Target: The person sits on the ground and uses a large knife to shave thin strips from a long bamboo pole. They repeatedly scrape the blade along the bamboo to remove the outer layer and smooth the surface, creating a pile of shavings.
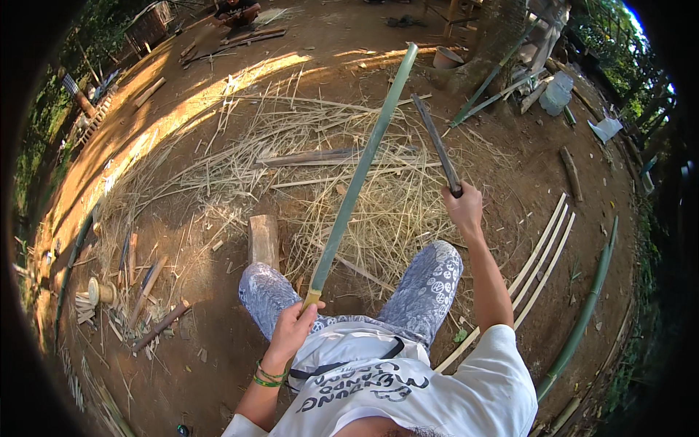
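Observation:
My left hand (290,333) is closed around the near end of a long green split bamboo pole (362,167). The pole slants up and away from my lap, its far tip leaning to the right. In my right hand (466,210), raised in front of my right knee, is a machete (435,142) gripped by its handle. Its long dark blade points away from me, to the right of the bamboo and apart from it. A heap of pale bamboo shavings (393,211) covers the ground beyond my knees.
A squared wood block (263,240) stands by my left knee. Pale bamboo strips (542,255) and a green bamboo pole (590,313) lie on the right. At left are sticks and a wooden mallet-like piece (102,293). A person (237,13) crouches far off, near a tree trunk (491,51) and bucket (447,58).

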`<state>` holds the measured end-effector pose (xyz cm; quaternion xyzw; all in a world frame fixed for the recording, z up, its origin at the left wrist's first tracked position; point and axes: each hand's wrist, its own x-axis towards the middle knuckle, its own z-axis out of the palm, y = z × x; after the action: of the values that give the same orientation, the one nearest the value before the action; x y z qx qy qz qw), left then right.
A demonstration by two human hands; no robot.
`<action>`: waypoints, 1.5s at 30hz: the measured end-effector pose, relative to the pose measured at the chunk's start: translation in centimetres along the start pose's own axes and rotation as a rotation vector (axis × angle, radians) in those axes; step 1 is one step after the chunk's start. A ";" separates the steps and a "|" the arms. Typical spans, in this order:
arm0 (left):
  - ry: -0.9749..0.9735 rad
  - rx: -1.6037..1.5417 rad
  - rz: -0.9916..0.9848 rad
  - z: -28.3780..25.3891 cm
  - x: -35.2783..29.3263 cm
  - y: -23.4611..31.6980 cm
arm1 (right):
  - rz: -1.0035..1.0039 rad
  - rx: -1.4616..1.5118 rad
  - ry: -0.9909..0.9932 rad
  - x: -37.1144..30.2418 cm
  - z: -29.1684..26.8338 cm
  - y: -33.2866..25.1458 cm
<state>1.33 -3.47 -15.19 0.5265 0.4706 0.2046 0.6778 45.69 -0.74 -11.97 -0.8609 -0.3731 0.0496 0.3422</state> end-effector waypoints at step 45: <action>0.242 0.761 0.286 -1.1 -9.2 -2.5 | -0.233 -0.295 -0.038 10.1 -3.5 -0.4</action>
<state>-4.56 -10.91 -13.55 0.7716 0.5108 0.1684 0.3397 53.93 4.33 -7.32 -0.8517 -0.4799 -0.0294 0.2085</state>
